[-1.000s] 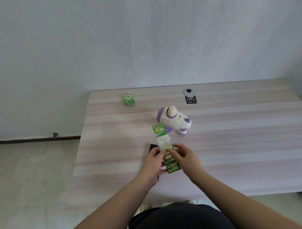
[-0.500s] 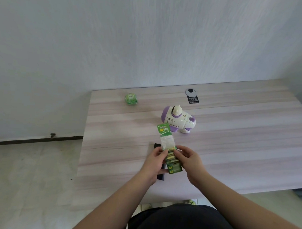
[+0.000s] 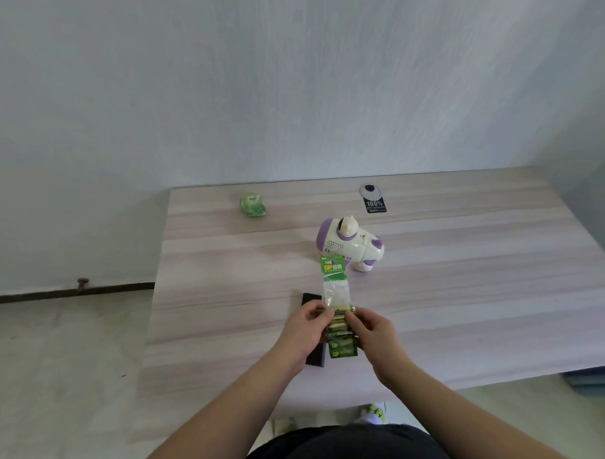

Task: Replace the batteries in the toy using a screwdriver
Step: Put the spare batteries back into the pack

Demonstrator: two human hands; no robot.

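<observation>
A white and purple toy (image 3: 348, 244) stands on the wooden table (image 3: 463, 286), just beyond my hands. Both hands hold a green battery pack (image 3: 336, 309) above the table's near part. My left hand (image 3: 306, 327) grips its left side and my right hand (image 3: 371, 329) its right side, fingertips pinching near the top batteries. The pack's clear upper section looks empty under a green header card. A black flat object (image 3: 315, 358) lies on the table under my left hand, mostly hidden. No screwdriver can be made out.
A crumpled green wrapper (image 3: 253, 204) lies at the table's far left. A black tag with a round top (image 3: 373, 199) lies at the far edge near the wall. The table's left edge drops to a tiled floor (image 3: 56, 358).
My hands and the battery pack hold about the same pose. The view has shifted slightly, so the toy appears a little further right.
</observation>
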